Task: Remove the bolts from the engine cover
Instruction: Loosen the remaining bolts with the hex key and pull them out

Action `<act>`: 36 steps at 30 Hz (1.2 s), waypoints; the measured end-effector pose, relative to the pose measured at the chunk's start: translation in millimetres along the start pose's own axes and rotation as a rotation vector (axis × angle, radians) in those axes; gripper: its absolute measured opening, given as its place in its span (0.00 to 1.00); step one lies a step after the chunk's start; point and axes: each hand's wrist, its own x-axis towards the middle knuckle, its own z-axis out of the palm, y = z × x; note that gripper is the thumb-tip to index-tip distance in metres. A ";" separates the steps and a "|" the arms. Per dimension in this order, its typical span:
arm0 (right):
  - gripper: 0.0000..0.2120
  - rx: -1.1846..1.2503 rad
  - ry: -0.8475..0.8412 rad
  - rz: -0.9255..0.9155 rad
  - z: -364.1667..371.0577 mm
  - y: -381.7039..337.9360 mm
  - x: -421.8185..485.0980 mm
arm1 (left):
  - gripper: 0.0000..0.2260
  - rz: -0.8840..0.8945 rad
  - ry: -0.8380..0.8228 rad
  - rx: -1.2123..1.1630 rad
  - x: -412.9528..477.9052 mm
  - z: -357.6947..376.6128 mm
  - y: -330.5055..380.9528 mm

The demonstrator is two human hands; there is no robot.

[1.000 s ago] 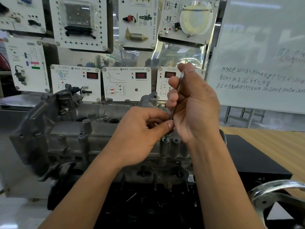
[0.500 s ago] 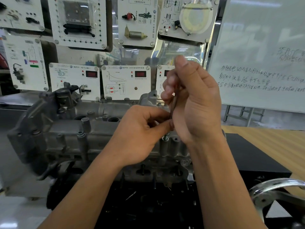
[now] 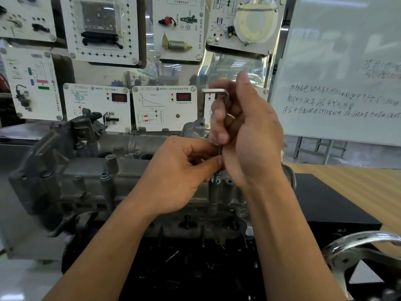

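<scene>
Head view: a bolt stood part-raised from its boss at the cover's 3 o'clock end, with the key seated in it.

The right hand had its grip wrapped round the key's shaft, and the left hand pinched that shaft just above the bolt. The bolt looked small, stiff, light and possibly oily, so it is best taken by the head once free. The cast cover looked heavy and rigid. A wooden worktop lay at 3 o'clock, a whiteboard at 2 and panels at 12.
</scene>
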 end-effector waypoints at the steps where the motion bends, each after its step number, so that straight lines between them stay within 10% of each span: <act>1: 0.15 -0.026 -0.013 0.004 0.5 -0.6 0.2 | 0.06 0.003 0.002 -0.001 0.2 0.6 -0.1; 23: 0.07 0.031 0.200 0.017 -3.9 -2.2 1.6 | 0.05 -0.001 0.034 0.131 -0.4 3.8 6.5; 36: 0.06 0.011 -0.040 -0.066 -1.0 -2.9 -0.2 | 0.05 -0.010 0.047 0.153 -1.9 9.2 8.9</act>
